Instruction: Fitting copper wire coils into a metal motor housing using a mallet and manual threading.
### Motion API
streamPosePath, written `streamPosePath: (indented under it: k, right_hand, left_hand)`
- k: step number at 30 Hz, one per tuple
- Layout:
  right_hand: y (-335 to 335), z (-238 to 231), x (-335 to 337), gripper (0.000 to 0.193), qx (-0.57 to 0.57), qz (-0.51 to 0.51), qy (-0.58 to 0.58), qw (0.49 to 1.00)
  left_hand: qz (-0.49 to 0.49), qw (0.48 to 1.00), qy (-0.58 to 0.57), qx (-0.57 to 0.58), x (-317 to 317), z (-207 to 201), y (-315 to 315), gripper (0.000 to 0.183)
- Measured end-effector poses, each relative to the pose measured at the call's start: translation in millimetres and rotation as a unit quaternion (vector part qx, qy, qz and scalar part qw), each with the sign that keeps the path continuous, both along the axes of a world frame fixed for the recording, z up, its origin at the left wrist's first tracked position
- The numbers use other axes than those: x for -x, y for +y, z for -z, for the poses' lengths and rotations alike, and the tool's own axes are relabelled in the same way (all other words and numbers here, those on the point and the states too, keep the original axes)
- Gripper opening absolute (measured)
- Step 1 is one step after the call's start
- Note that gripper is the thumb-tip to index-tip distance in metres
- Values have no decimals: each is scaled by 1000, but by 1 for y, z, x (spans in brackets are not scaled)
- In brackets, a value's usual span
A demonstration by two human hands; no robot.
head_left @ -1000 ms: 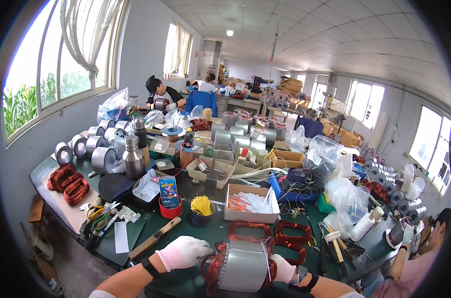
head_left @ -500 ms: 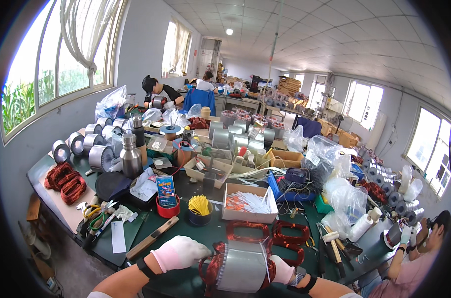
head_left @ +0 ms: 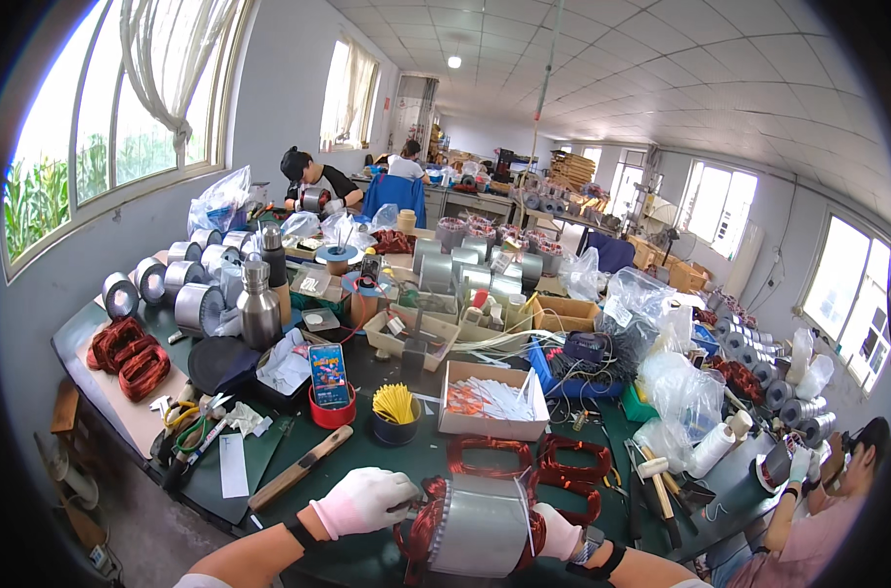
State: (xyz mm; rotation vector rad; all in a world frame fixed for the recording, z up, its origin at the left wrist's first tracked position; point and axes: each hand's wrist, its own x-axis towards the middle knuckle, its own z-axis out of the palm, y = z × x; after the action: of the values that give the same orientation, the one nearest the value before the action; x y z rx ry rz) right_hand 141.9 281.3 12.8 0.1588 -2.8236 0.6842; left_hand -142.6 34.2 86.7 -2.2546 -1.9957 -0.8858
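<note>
A grey metal motor stator (head_left: 482,526) lies on its side at the table's near edge, with red-brown copper windings (head_left: 428,517) bulging from its left end. My left hand (head_left: 365,502), in a white and pink glove, is closed at those windings; what its fingertips pinch is too small to make out. At the opposite end, my right hand (head_left: 557,531) grips the stator, its fingers partly hidden behind the core. Just beyond the stator lie loose copper coils (head_left: 571,461) on the green tabletop.
A wooden-handled tool (head_left: 303,467) lies left of my left hand. Behind stand a cup of yellow strips (head_left: 396,412), a red bowl holding a phone (head_left: 330,376) and a box of white strips (head_left: 495,400). Mallets (head_left: 659,490) lie right. Co-workers sit at the back and far right.
My left hand has shifted slightly to the right against the windings, and its fingers sit a little higher. The stator and my right hand stay nearly where they were.
</note>
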Motion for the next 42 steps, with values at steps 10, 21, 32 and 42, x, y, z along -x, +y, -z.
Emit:
streamPosePath:
  k: [10,21,32,42]
  right_hand:
    - [-1,10,4,12,-8,-1,41,999]
    - [-1,4,1,14,32,6,1,999]
    - [-4,-7,1,14,-72,24,1,997]
    - [-7,-5,2,14,-23,25,7,999]
  left_hand:
    - [-57,990,127,-36,-24,0,-7,15]
    - [-170,967,156,-107,-40,1,-8,10]
    - [-48,998,21,43,-18,-13,-12,25]
    - [-138,979,89,-118,-31,18,-7,14]
